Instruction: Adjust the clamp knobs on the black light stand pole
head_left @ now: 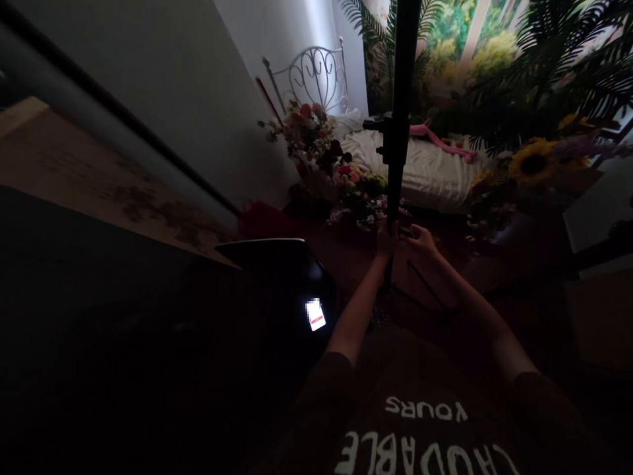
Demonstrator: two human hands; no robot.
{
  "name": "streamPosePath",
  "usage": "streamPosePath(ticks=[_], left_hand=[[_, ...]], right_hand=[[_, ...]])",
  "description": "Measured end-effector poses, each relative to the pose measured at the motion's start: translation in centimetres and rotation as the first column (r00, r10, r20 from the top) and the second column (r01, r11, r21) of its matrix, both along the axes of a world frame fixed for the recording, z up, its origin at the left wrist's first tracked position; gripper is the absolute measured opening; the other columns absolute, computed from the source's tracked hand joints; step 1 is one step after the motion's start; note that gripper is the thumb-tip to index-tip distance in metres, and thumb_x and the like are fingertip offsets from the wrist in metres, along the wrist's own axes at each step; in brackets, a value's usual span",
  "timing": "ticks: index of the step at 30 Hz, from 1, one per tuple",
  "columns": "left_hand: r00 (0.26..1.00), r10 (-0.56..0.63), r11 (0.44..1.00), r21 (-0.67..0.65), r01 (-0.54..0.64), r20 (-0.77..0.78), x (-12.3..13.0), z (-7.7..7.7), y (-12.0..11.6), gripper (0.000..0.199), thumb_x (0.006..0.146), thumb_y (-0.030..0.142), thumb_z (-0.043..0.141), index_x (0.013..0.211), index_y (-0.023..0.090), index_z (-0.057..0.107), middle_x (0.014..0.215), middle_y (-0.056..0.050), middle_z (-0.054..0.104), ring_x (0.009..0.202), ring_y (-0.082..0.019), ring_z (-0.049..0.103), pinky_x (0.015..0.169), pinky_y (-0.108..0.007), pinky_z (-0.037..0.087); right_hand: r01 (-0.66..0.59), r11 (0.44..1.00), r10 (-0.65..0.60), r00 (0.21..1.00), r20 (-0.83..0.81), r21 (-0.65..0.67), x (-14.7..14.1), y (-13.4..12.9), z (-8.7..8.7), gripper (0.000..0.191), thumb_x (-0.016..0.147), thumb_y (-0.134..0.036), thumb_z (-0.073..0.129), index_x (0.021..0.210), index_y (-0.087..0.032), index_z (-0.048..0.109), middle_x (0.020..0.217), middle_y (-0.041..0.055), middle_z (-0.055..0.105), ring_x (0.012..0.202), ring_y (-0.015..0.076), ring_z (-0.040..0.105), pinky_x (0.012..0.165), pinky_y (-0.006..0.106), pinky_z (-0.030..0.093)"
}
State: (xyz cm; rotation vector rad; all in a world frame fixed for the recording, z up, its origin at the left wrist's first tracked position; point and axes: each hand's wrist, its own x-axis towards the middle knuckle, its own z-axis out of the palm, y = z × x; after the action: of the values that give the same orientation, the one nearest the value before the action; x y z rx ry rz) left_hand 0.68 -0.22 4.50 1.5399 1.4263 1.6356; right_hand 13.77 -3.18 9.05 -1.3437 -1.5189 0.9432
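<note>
A black light stand or tripod pole (pixel 396 86) rises upright in front of me, with a clamp collar (pixel 394 138) partway up. My left hand (pixel 385 239) is wrapped around the pole low down. Just to its right, my right hand (pixel 421 240) pinches a small dark knob (pixel 406 232) that sticks out from the pole. Thin dark legs (pixel 425 285) spread below, dim against the floor. Deep shadow hides the finer detail of the fingers.
A glowing phone (pixel 315 315) lies on a dark glossy surface (pixel 277 264) at my left. Artificial flowers (pixel 306 132) and a white-covered bed (pixel 435 171) with a metal headboard (pixel 316 76) stand beyond. Sunflowers (pixel 531 160) are at the right. A dark rod (pixel 123 112) crosses the upper left.
</note>
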Motion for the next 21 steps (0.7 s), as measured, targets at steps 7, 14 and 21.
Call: streamPosePath(ticks=[7,14,21], left_hand=[[1.000,0.003,1.000,-0.008,-0.003,0.022,0.1,-0.5,0.2,0.051,0.093,0.065,0.044,0.110,0.019,0.060,0.086,-0.008,0.067,0.076,-0.018,0.064,0.073,-0.029,0.049],[0.999,0.020,1.000,-0.009,-0.019,0.028,0.3,-1.2,0.6,0.052,0.092,0.067,0.042,0.104,0.020,0.061,0.083,-0.007,0.066,0.075,-0.018,0.064,0.074,-0.030,0.050],[0.998,-0.007,1.000,-0.017,0.008,0.055,0.3,-0.7,0.5,0.046,0.093,0.062,0.047,0.105,0.019,0.062,0.090,-0.009,0.069,0.081,-0.019,0.066,0.079,-0.031,0.051]], right_hand=[[-0.055,0.959,-0.076,0.894,0.442,0.278,1.9,0.2,3.6,0.011,0.074,-0.025,0.063,0.074,-0.021,0.053,0.067,-0.0028,0.056,0.059,0.0109,0.049,0.057,0.022,0.036],[0.106,0.700,-0.330,0.925,0.188,0.706,-2.6,1.0,13.0,0.035,0.093,-0.031,0.047,0.126,-0.023,0.050,0.117,0.0110,0.058,0.109,0.0250,0.060,0.088,0.042,0.055],[-0.131,0.676,-0.270,0.871,0.410,0.725,-7.8,6.5,17.2,0.073,0.093,-0.026,0.050,0.156,-0.026,0.014,0.148,0.0162,0.033,0.139,0.0382,0.043,0.100,0.048,0.052]])
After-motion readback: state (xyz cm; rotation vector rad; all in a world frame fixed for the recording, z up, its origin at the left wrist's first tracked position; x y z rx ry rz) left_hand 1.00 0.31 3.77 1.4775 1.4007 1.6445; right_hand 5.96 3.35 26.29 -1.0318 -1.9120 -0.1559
